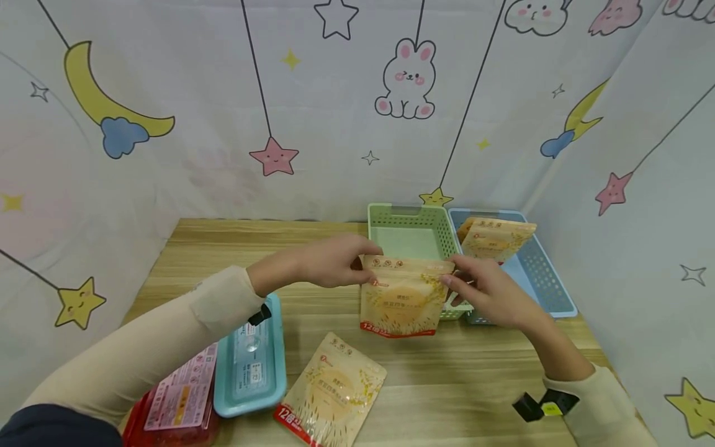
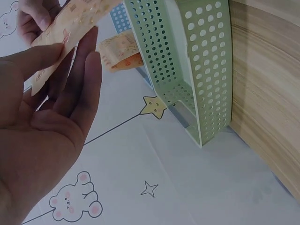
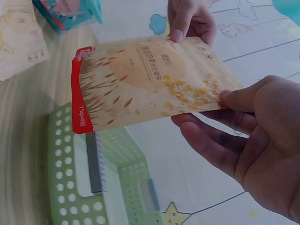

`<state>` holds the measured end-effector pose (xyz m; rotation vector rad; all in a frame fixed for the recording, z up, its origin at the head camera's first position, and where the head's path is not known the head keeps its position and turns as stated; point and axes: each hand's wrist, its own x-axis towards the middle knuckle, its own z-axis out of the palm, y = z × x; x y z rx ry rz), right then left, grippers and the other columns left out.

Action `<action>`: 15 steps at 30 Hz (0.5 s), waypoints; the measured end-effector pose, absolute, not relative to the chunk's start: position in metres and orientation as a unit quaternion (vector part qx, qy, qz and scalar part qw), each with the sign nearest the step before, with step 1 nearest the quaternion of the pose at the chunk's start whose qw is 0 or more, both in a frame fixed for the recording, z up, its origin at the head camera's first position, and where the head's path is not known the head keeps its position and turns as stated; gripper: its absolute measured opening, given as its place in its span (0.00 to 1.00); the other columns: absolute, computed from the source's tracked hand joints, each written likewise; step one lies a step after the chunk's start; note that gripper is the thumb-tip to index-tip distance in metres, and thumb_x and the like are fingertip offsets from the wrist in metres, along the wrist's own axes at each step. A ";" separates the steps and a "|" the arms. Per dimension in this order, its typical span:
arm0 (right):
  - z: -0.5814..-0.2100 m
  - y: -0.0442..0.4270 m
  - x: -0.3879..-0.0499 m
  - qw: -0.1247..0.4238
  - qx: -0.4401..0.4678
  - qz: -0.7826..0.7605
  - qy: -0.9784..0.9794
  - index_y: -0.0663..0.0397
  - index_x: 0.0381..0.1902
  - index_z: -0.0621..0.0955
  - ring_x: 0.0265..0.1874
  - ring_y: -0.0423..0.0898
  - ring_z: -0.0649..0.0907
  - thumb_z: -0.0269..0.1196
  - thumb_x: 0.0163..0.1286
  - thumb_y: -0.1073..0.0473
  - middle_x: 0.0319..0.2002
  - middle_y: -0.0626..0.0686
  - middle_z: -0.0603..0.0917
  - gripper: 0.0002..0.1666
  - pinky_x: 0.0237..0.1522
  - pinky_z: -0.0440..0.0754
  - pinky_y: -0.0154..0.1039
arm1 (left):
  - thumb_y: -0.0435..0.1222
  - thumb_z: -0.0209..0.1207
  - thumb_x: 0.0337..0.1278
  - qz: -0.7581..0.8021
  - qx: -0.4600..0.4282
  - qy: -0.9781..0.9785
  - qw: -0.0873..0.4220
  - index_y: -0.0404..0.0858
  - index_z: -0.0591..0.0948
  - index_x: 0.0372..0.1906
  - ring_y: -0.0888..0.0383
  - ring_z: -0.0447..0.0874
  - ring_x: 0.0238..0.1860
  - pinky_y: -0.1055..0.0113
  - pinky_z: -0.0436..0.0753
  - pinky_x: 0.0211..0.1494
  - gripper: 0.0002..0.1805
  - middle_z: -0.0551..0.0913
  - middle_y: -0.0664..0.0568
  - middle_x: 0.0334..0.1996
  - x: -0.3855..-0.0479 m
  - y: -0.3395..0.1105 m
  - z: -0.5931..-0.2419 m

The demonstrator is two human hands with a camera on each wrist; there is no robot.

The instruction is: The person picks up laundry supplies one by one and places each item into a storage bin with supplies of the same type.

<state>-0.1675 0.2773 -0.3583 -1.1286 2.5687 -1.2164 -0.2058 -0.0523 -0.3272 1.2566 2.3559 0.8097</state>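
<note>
A beige pouch (image 1: 403,305) with a red bottom band hangs between both hands, in front of the green basket (image 1: 413,242). My left hand (image 1: 334,261) pinches its upper left corner. At the upper right edge, my right hand (image 1: 491,288) pinches it between thumb and fingers. The right wrist view shows the pouch's printed front (image 3: 145,79) with wheat and yellow flowers. In the left wrist view the pouch (image 2: 70,28) appears nearly edge-on, under the left thumb. A similar pouch (image 1: 341,391) lies flat on the table below the hands.
Behind the right hand, a blue basket (image 1: 550,279) holds more beige pouches (image 1: 497,239). A light-blue lidded box (image 1: 251,360) and a red container with a pink label (image 1: 181,397) stand at the left front, partly under the left arm. A printed curtain (image 1: 335,93) hangs behind the wooden table (image 1: 223,248).
</note>
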 end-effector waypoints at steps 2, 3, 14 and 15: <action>-0.354 0.278 -0.168 0.033 -0.357 -0.407 0.840 0.55 0.41 0.78 0.30 0.43 0.89 0.57 0.83 0.69 0.32 0.51 0.83 0.07 0.31 0.90 0.40 | 0.33 0.61 0.77 0.292 0.443 0.838 0.129 0.37 0.80 0.42 0.63 0.86 0.35 0.67 0.85 0.42 0.03 0.80 0.52 0.35 -0.207 -0.050 -0.330; -0.352 0.278 -0.168 0.028 -0.349 -0.410 0.842 0.56 0.41 0.78 0.30 0.43 0.89 0.57 0.83 0.68 0.32 0.51 0.83 0.07 0.31 0.90 0.40 | 0.33 0.61 0.77 0.297 0.442 0.840 0.109 0.39 0.78 0.38 0.63 0.85 0.35 0.67 0.85 0.42 0.06 0.78 0.53 0.32 -0.207 -0.049 -0.331; -0.351 0.277 -0.169 -0.003 -0.261 -0.427 0.866 0.59 0.39 0.80 0.33 0.43 0.91 0.61 0.81 0.65 0.40 0.56 0.89 0.07 0.37 0.90 0.39 | 0.32 0.63 0.76 0.342 0.391 0.854 0.023 0.42 0.76 0.33 0.62 0.86 0.34 0.67 0.84 0.38 0.11 0.81 0.54 0.34 -0.210 -0.041 -0.337; -0.352 0.278 -0.169 -0.006 -0.258 -0.422 0.869 0.59 0.39 0.81 0.34 0.42 0.91 0.61 0.81 0.65 0.40 0.56 0.89 0.07 0.37 0.90 0.38 | 0.32 0.63 0.76 0.345 0.385 0.855 0.020 0.42 0.77 0.32 0.62 0.86 0.34 0.67 0.83 0.37 0.12 0.82 0.54 0.35 -0.210 -0.040 -0.338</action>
